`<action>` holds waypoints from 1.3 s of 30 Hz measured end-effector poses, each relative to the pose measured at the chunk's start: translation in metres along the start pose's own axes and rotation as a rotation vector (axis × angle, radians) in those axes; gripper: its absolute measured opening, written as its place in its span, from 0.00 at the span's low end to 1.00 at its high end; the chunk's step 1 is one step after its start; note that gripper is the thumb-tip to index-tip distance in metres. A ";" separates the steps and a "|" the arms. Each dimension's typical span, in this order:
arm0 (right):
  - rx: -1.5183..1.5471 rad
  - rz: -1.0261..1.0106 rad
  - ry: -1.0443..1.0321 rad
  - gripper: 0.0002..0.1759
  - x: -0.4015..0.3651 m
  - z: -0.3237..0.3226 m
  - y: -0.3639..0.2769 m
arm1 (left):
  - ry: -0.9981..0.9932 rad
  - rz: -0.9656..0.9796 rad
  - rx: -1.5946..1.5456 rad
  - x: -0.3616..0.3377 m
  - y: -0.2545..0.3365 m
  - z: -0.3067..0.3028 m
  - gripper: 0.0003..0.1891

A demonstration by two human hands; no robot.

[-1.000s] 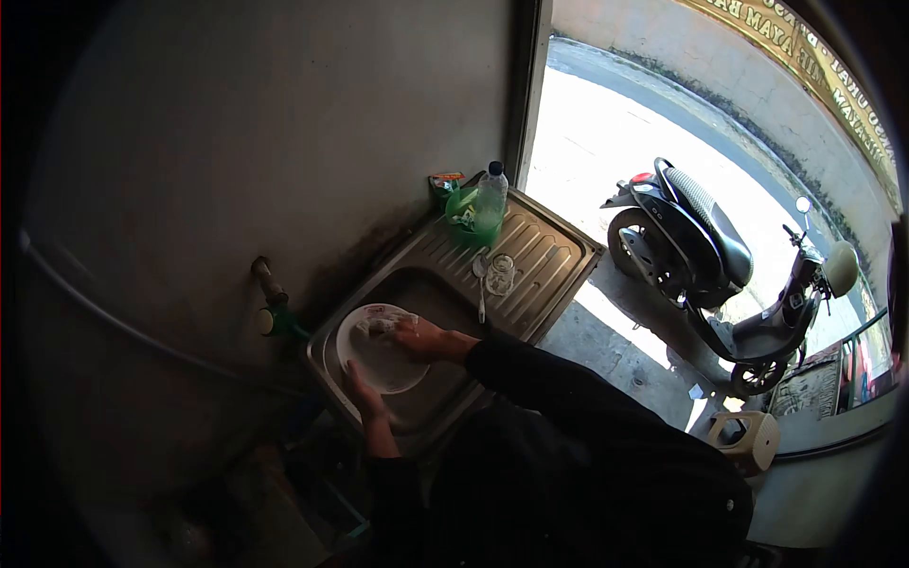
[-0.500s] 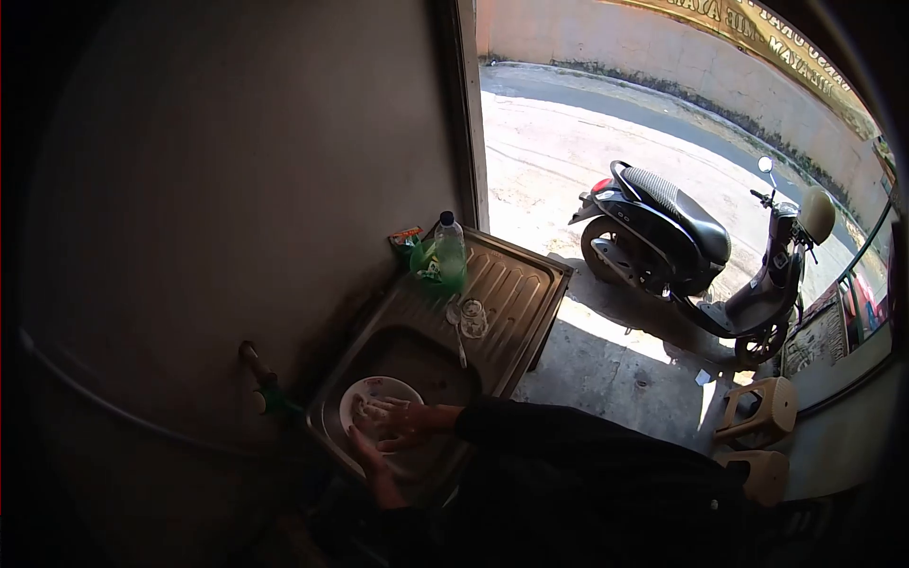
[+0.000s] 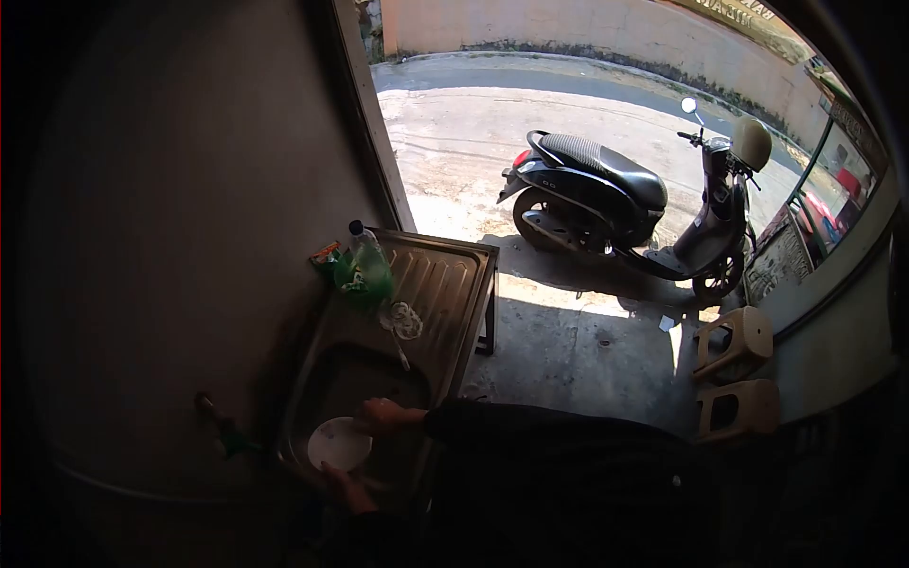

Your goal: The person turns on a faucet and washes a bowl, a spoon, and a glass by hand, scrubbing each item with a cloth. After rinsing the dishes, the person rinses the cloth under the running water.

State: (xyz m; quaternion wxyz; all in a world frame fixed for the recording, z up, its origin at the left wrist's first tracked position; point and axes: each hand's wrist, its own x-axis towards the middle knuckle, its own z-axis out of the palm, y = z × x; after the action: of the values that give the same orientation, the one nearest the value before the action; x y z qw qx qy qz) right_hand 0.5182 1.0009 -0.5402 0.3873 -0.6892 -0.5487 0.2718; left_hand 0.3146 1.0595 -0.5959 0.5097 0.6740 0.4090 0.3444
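A white dish (image 3: 331, 445), round and shallow-looking, is tilted in the steel sink (image 3: 327, 374). My left hand (image 3: 343, 485) grips its lower rim, thumb on the near side. At the upper right rim is my right hand (image 3: 383, 415), its fingers curled and touching the dish; dim light hides whether anything is in them. On the ribbed drainboard (image 3: 440, 284) lie a whitish, clear round item (image 3: 406, 321) and a spoon-like utensil (image 3: 402, 354). A clear bottle (image 3: 365, 251) with a dark cap stands behind them, beside a green packet (image 3: 325, 257).
A tap (image 3: 220, 421) with a green fitting juts from the wall at the left. Beyond the sink, a black scooter (image 3: 606, 189) with a helmet (image 3: 751, 145) stands in the doorway. Two beige plastic stools (image 3: 737, 343) are at the right.
My right hand has moved from lying spread inside the dish to its upper right rim, fingers now curled. The dish is tilted more. The camera view has shifted, moving the scene left.
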 end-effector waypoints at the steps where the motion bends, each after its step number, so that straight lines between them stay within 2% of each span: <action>1: -0.108 -0.014 0.096 0.22 0.000 -0.005 0.005 | -0.055 -0.005 0.000 -0.002 -0.010 -0.001 0.21; 3: -0.080 0.062 0.111 0.22 0.002 -0.012 0.014 | -0.052 -0.160 0.084 -0.003 -0.031 -0.008 0.21; 5: -0.056 0.117 0.111 0.22 0.001 -0.017 0.026 | -0.153 -0.183 0.054 0.004 -0.054 -0.001 0.22; 8: 0.026 0.106 0.199 0.23 0.000 -0.008 0.037 | -0.178 -0.073 0.557 0.006 -0.060 0.010 0.22; 10: 0.055 0.218 0.211 0.22 -0.006 -0.018 0.035 | -0.128 -0.023 0.893 0.006 -0.060 0.003 0.23; 12: 0.234 0.216 0.072 0.21 -0.013 -0.038 0.027 | -0.053 -0.037 0.861 0.003 -0.062 0.007 0.22; 14: 0.240 0.288 0.154 0.19 -0.016 -0.030 0.036 | -0.002 -0.030 0.825 -0.002 -0.055 0.010 0.22; 16: 0.254 0.296 0.132 0.19 -0.021 -0.032 0.036 | -0.110 -0.073 0.726 -0.005 -0.042 0.013 0.19; 17: 0.274 0.326 0.115 0.19 -0.023 -0.031 0.035 | -0.103 -0.070 0.725 -0.004 -0.045 0.010 0.19; 19: 0.265 0.332 0.137 0.19 -0.023 -0.023 0.040 | -0.173 0.044 0.876 -0.004 -0.054 0.008 0.17; 20: 0.264 0.344 0.156 0.18 -0.022 -0.020 0.042 | -0.196 -0.072 0.967 -0.001 -0.058 0.008 0.18; 24: 0.315 0.297 0.103 0.19 -0.017 -0.028 0.031 | -0.190 -0.100 1.016 0.005 -0.077 0.005 0.20; 26: 0.346 0.286 0.104 0.21 -0.011 -0.025 0.034 | -0.400 -0.230 1.155 0.006 -0.049 0.009 0.23; 27: 0.352 0.289 0.117 0.21 -0.010 -0.026 0.031 | -0.407 -0.220 1.162 0.011 -0.045 0.010 0.23; 31: 0.381 0.288 0.137 0.22 -0.003 -0.029 0.026 | -0.053 -0.134 0.591 0.036 -0.034 0.013 0.24; 36: 0.369 0.311 0.165 0.22 0.002 -0.028 0.030 | 0.271 -0.107 -0.153 0.040 -0.032 0.034 0.28; 37: 0.358 0.323 0.170 0.22 0.005 -0.027 0.031 | 0.355 -0.111 -0.304 0.028 0.030 0.049 0.29; 38: 0.346 0.329 0.167 0.21 0.007 -0.024 0.032 | 0.242 -0.270 0.222 0.037 0.099 0.063 0.30; 39: 0.348 0.327 0.157 0.21 0.008 -0.023 0.032 | 0.189 -0.161 0.067 0.028 0.169 0.082 0.27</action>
State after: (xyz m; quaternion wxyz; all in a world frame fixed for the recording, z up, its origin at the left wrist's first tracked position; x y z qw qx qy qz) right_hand 0.5560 1.0000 -0.5538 0.4923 -0.7110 -0.3429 0.3668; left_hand 0.4329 1.0267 -0.4511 0.4723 0.6200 0.5193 0.3505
